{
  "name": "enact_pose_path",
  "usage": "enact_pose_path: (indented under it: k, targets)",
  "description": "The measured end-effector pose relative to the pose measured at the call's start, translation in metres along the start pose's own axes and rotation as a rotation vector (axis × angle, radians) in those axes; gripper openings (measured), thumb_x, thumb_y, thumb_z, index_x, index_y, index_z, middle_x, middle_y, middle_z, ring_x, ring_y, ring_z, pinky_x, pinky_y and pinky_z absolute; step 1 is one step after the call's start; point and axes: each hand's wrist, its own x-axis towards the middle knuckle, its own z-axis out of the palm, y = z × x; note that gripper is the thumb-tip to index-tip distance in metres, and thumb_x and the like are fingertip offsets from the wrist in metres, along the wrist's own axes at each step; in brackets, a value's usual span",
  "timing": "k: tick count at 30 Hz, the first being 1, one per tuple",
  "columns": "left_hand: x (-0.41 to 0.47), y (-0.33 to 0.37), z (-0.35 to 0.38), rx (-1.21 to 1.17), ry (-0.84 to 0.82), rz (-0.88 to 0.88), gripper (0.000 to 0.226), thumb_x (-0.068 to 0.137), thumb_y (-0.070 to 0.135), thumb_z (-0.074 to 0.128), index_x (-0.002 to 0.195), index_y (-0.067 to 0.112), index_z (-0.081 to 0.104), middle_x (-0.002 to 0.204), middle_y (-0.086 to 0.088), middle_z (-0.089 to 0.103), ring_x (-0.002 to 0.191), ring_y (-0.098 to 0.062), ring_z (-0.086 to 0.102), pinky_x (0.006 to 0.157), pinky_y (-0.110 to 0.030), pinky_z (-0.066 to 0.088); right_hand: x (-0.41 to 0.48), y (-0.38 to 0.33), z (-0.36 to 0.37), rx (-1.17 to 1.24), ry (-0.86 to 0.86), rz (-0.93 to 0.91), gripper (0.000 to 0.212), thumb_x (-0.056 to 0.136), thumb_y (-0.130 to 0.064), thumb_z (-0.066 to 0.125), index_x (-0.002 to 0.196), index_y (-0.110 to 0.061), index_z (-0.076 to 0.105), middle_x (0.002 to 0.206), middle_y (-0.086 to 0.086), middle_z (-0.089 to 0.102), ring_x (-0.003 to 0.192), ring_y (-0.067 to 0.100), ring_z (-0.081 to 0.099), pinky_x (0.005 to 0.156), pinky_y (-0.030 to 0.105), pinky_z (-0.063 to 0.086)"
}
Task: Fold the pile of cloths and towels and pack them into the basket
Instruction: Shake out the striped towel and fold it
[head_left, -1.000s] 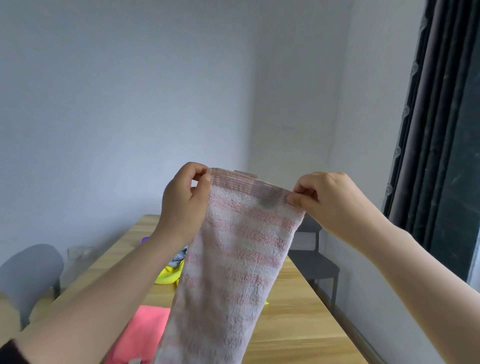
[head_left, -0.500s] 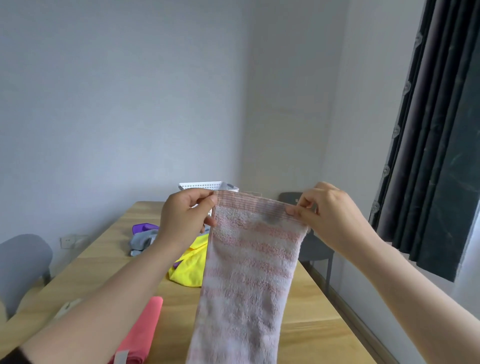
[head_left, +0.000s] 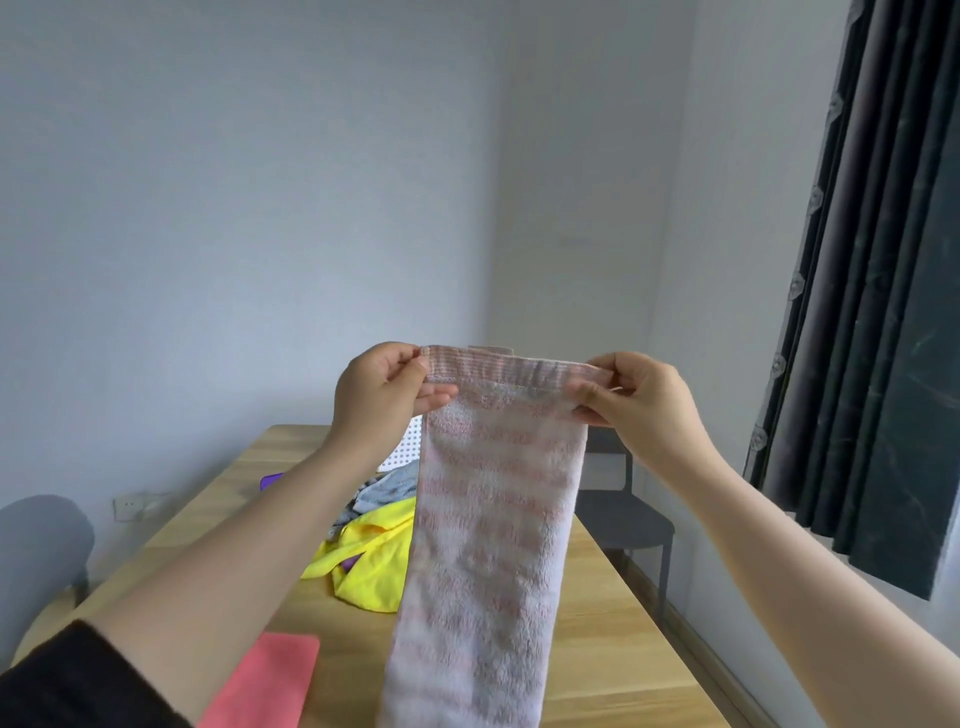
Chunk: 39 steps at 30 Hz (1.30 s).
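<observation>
Towel (head_left: 493, 519) lifted slightly, left hand (head_left: 379, 395), right hand (head_left: 639, 400) pinching top corners

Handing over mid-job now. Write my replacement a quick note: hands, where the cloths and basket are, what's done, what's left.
Left hand and right hand each pinch a top corner of the pink-striped white terry towel, hanging over the wooden table.
White perforated basket, contents hidden, stands behind the crumpled yellow cloth and grey cloth.
Coral-pink cloth lies flat, apparently folded.
Left: fold towel and remaining cloths, pack everything.
</observation>
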Motion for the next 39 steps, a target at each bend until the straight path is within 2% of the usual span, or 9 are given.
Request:
enact_pose_path:
  k: [4, 7, 10, 15, 25, 27, 31, 35, 39]
  targets:
    - [0.008, 0.009, -0.003, 0.043, 0.007, 0.074, 0.012, 0.097, 0.005, 0.045, 0.094, 0.003, 0.057, 0.084, -0.008, 0.064, 0.081, -0.018, 0.072, 0.078, -0.027, 0.058, 0.009, -0.010, 0.000, -0.058, -0.001, -0.031, 0.007, 0.087, -0.010, 0.066, 0.082, -0.005, 0.065, 0.080, 0.007, 0.073, 0.068, 0.011, 0.072, 0.077, 0.036, 0.057]
    - [0.007, 0.018, -0.004, 0.009, -0.007, 0.088, 0.013, 0.098, 0.007, 0.045, 0.096, 0.007, 0.057, 0.095, -0.008, 0.062, 0.089, -0.018, 0.069, 0.083, -0.028, 0.057, 0.009, -0.019, 0.001, 0.027, 0.031, -0.004, 0.010, 0.091, -0.009, 0.058, 0.086, -0.001, 0.054, 0.081, 0.009, 0.071, 0.064, 0.018, 0.072, 0.068, 0.035, 0.058]
    - [0.000, 0.023, -0.006, -0.013, -0.038, 0.048, 0.014, 0.100, 0.011, 0.041, 0.105, 0.003, 0.052, 0.098, -0.009, 0.057, 0.082, -0.024, 0.072, 0.074, -0.029, 0.059, 0.002, -0.025, 0.002, 0.062, 0.009, 0.000, 0.016, 0.092, -0.009, 0.058, 0.089, 0.003, 0.050, 0.072, 0.004, 0.067, 0.053, 0.021, 0.069, 0.049, 0.025, 0.056]
    - [-0.008, 0.024, -0.012, -0.012, -0.041, 0.015, 0.010, 0.100, 0.011, 0.040, 0.104, 0.004, 0.046, 0.083, -0.007, 0.047, 0.072, -0.031, 0.072, 0.059, -0.028, 0.060, -0.005, -0.023, 0.003, 0.130, 0.008, 0.002, 0.021, 0.089, -0.009, 0.064, 0.088, 0.008, 0.052, 0.059, -0.002, 0.066, 0.052, 0.024, 0.069, 0.048, 0.026, 0.056]
    - [0.016, -0.003, 0.005, -0.019, 0.010, -0.026, 0.007, 0.099, 0.008, 0.044, 0.095, 0.006, 0.050, 0.074, -0.004, 0.057, 0.075, -0.029, 0.072, 0.070, -0.032, 0.060, 0.027, 0.005, 0.017, 0.204, -0.007, 0.186, 0.014, 0.094, -0.007, 0.055, 0.099, 0.006, 0.053, 0.093, 0.022, 0.068, 0.070, 0.025, 0.072, 0.066, 0.032, 0.061]
    - [0.026, -0.008, 0.010, -0.001, 0.018, -0.012, 0.009, 0.098, 0.007, 0.044, 0.092, 0.007, 0.050, 0.075, -0.005, 0.059, 0.078, -0.025, 0.072, 0.073, -0.031, 0.059, 0.035, 0.011, 0.023, 0.143, 0.035, 0.178, 0.014, 0.094, -0.009, 0.055, 0.095, 0.005, 0.053, 0.093, 0.021, 0.069, 0.078, 0.024, 0.072, 0.071, 0.033, 0.059]
    - [0.049, -0.005, 0.017, 0.035, 0.023, 0.074, 0.009, 0.098, 0.008, 0.045, 0.092, 0.006, 0.052, 0.092, -0.017, 0.061, 0.088, -0.023, 0.071, 0.082, -0.032, 0.057, 0.053, 0.010, 0.023, 0.034, 0.104, 0.082, 0.013, 0.092, -0.016, 0.056, 0.083, -0.007, 0.054, 0.077, 0.004, 0.067, 0.088, 0.032, 0.068, 0.083, 0.052, 0.053]
    - [0.051, 0.006, 0.016, 0.028, -0.015, 0.176, 0.011, 0.097, 0.009, 0.046, 0.090, 0.008, 0.055, 0.105, -0.026, 0.063, 0.093, -0.025, 0.070, 0.087, -0.040, 0.055, 0.054, 0.003, 0.013, 0.059, 0.173, -0.016, 0.014, 0.090, -0.016, 0.056, 0.078, -0.012, 0.053, 0.075, -0.001, 0.064, 0.087, 0.030, 0.067, 0.083, 0.053, 0.052]
    - [0.021, 0.009, 0.011, 0.054, -0.001, 0.172, 0.011, 0.097, 0.007, 0.048, 0.089, 0.009, 0.056, 0.095, -0.018, 0.065, 0.082, -0.015, 0.072, 0.079, -0.031, 0.058, 0.028, 0.005, 0.003, 0.033, 0.142, -0.041, 0.015, 0.091, -0.019, 0.057, 0.079, -0.013, 0.054, 0.076, -0.001, 0.068, 0.085, 0.024, 0.069, 0.084, 0.052, 0.053]
